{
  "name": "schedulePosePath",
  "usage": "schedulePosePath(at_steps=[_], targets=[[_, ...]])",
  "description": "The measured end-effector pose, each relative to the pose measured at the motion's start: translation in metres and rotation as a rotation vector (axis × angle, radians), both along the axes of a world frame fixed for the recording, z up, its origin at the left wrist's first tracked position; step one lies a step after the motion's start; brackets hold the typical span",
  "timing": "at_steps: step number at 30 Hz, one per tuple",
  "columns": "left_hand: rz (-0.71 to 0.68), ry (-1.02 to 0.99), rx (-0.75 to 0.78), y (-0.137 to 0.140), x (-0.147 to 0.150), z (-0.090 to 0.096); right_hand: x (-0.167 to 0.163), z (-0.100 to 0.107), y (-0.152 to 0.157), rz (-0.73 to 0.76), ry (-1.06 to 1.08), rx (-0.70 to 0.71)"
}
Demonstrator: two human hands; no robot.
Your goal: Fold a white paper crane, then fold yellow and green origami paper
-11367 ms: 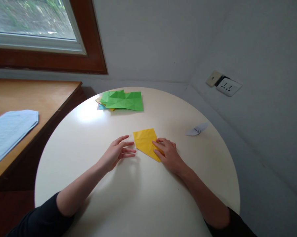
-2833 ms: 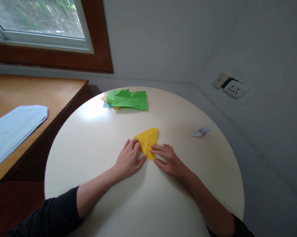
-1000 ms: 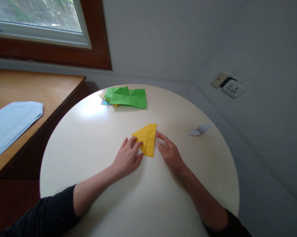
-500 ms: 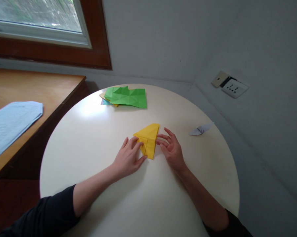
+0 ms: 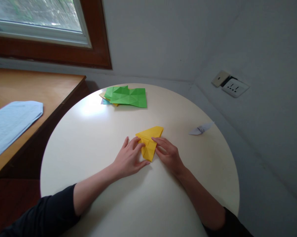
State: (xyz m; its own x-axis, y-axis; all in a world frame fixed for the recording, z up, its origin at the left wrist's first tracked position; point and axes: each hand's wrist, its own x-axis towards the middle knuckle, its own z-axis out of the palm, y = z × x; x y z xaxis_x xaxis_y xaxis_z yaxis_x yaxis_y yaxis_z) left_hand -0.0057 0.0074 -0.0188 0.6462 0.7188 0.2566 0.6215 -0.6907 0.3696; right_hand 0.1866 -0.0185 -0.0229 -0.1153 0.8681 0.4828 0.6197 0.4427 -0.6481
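Note:
A folded piece of yellow paper (image 5: 150,134) lies near the middle of the round white table (image 5: 94,135), its wide pointed flap toward the far side. My left hand (image 5: 130,156) grips its left side, with fingertips on top and the thumb by the near corner. On the right edge, my right hand (image 5: 169,154) pinches the paper between thumb and fingers. Creases and a small folded flap show between the two hands; the fingertips of the left hand cover part of them.
Green creased paper (image 5: 128,97) lies over other coloured sheets at the table's far edge. A small white folded paper (image 5: 201,129) rests at the right. Left of the table stands a wooden desk (image 5: 47,82) with white papers (image 5: 15,121). A socket (image 5: 234,87) is on the wall.
My right hand has moved left and closed from an open pose onto the paper's right edge. The yellow paper has shifted slightly right and turned a little; my left hand stays on it.

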Motion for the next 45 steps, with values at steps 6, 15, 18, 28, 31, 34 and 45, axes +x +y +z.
schedulePosePath(at_steps=[6, 15, 18, 28, 31, 34, 45], targets=[[-0.052, 0.008, -0.011, 0.0, 0.0, 0.0, 0.0, 0.0, 0.001, 0.009, -0.041, 0.047], [-0.063, -0.042, -0.007, 0.001, 0.001, -0.001, 0.001, -0.006, 0.002, 0.022, -0.07, 0.046], [-0.068, -0.027, -0.013, 0.001, 0.001, -0.001, 0.002, -0.005, 0.001, 0.007, -0.175, 0.057], [-0.056, -0.021, 0.019, 0.001, 0.0, -0.005, -0.002, -0.004, -0.002, 0.137, -0.327, 0.051], [-0.042, -0.045, 0.053, 0.0, 0.001, -0.004, -0.004, -0.003, -0.002, 0.16, -0.315, 0.033], [-0.045, -0.076, 0.071, -0.001, 0.001, -0.004, -0.008, -0.001, -0.003, 0.166, -0.308, 0.046], [-0.104, -0.213, -0.018, 0.006, -0.002, -0.009, 0.01, 0.001, 0.002, 0.005, -0.331, 0.009]])
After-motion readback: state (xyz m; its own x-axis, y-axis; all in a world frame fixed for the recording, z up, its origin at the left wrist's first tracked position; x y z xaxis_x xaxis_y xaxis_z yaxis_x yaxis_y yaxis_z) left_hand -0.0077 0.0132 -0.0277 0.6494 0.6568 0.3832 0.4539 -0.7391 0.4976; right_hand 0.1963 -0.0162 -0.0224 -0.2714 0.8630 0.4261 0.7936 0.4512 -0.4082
